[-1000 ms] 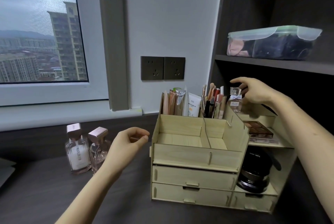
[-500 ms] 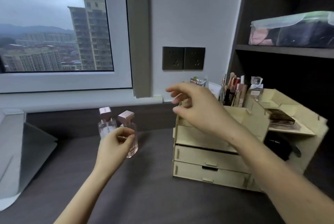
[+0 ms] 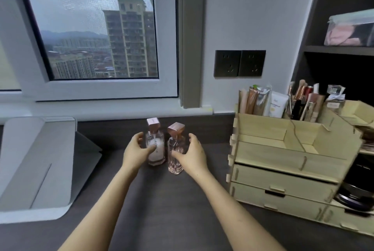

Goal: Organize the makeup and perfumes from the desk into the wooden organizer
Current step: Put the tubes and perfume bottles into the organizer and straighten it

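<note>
Two perfume bottles stand upright, side by side, near the desk's (image 3: 162, 200) back edge, about mid-width. Your left hand (image 3: 135, 152) cups the taller bottle (image 3: 155, 147), thumb across its front, fingers curled round its left side. Your right hand (image 3: 192, 154) is spread wide at the shorter bottle (image 3: 175, 149), thumb low in front; contact is unclear. The wooden organizer (image 3: 283, 161) sits toward the desk's right edge, well apart from the bottles, with tubes and brushes standing in its rear slots.
</note>
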